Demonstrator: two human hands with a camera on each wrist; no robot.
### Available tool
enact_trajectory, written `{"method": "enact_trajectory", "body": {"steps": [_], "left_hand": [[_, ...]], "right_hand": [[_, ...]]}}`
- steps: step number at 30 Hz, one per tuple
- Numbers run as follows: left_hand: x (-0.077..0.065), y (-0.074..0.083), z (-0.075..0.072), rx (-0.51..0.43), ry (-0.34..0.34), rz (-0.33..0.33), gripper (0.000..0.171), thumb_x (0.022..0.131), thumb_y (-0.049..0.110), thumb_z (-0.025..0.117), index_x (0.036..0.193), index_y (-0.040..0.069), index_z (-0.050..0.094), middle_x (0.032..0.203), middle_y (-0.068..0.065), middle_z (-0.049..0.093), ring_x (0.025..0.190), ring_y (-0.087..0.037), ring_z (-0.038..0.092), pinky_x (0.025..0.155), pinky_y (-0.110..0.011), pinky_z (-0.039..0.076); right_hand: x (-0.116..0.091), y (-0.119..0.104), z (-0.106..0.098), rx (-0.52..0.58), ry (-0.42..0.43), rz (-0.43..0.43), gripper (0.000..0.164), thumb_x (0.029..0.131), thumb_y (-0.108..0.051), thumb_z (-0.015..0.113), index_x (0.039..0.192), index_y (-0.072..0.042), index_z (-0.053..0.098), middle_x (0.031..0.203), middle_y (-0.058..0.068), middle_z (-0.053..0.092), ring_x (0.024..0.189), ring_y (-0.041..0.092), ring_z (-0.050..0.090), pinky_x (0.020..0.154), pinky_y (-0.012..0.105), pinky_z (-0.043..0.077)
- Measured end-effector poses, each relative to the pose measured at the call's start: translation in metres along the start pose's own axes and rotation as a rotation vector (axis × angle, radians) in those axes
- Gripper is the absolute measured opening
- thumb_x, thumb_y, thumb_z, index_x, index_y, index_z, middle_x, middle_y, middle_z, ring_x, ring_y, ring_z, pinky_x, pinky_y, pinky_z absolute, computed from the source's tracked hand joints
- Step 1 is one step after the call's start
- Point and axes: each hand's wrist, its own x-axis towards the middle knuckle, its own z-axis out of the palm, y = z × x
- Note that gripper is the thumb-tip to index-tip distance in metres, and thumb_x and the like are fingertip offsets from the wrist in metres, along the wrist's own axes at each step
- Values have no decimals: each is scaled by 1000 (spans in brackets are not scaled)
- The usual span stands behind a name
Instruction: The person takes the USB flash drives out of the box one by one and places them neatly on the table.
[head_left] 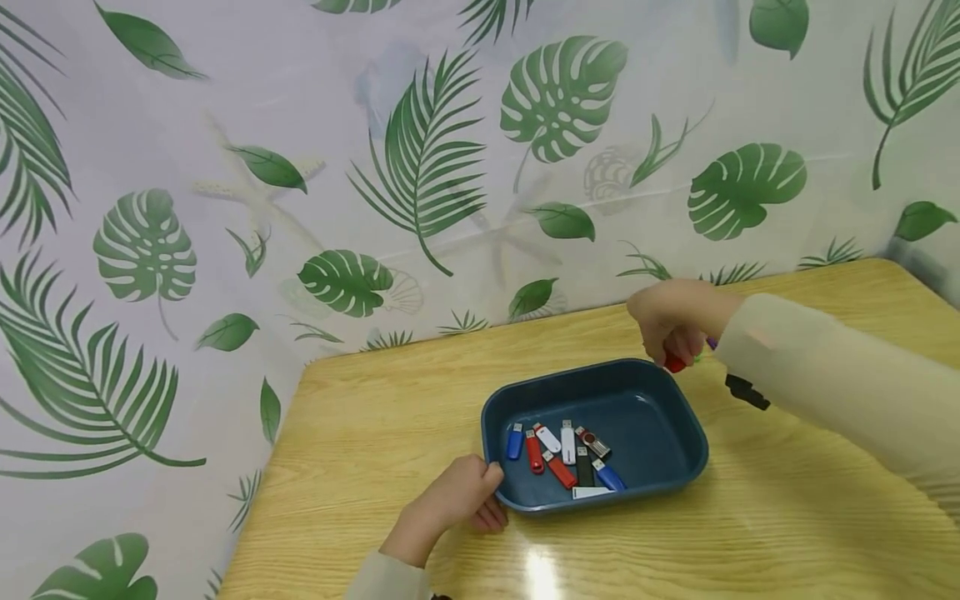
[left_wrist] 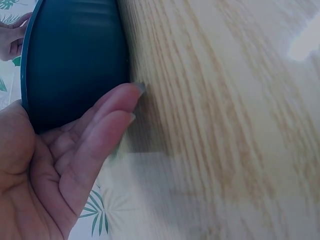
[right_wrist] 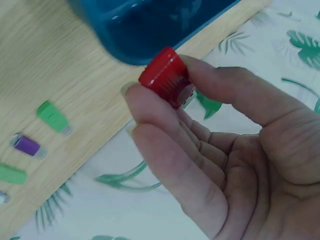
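Observation:
A dark blue plastic tray stands on the table, with several USB flash drives in its left half: blue, red, white and black. My left hand grips the tray's near left corner, thumb at the rim and fingers along the outer wall. Above the table, just past the tray's far right corner, my right hand pinches a small red USB flash drive between thumb and fingers. Only part of that drive shows in the head view.
Beyond the tray's right side lie more flash drives on the wooden table: a green one, a purple one and a black one by the right sleeve. A leaf-patterned cloth hangs behind the table.

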Motion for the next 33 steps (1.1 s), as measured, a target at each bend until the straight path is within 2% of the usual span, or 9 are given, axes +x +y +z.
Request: {"method": "enact_trajectory", "body": {"steps": [8, 13, 22, 29, 33], "left_hand": [[0, 1, 0, -18, -1, 16, 42, 88, 17, 36, 69, -8, 65, 60, -15, 66, 50, -24, 66, 48, -36, 55], [1, -2, 0, -14, 7, 22, 44, 89, 18, 35, 68, -7, 65, 59, -15, 66, 51, -25, 66, 48, -36, 55], [3, -5, -1, -2, -3, 16, 45, 90, 19, 34, 69, -6, 65, 59, -12, 66, 50, -22, 66, 49, -36, 56], [3, -6, 0, -6, -10, 7, 45, 89, 20, 35, 68, -5, 66, 59, -11, 67, 50, -20, 66, 49, -34, 56], [4, -7, 0, -7, -8, 3, 45, 89, 20, 35, 68, -5, 66, 59, -10, 66, 49, -20, 65, 49, -33, 55]], "right_hand": [[3, 31, 7, -4, -44, 60, 14, 83, -4, 67, 82, 8, 61, 67, 17, 68, 65, 29, 69, 65, 36, 58], [10, 47, 21, 86, -38, 67, 20, 82, -2, 67, 91, 13, 58, 68, 18, 68, 64, 27, 69, 65, 36, 58], [28, 60, 48, 172, -40, 53, 13, 84, -4, 66, 85, 9, 64, 71, 19, 68, 69, 30, 69, 67, 37, 58], [43, 67, 59, 192, -93, 140, 16, 86, -5, 62, 86, 10, 67, 76, 19, 69, 76, 31, 69, 74, 37, 57], [47, 68, 66, 290, -98, 170, 19, 87, -2, 60, 91, 16, 63, 81, 24, 68, 81, 32, 68, 76, 36, 56]]}}
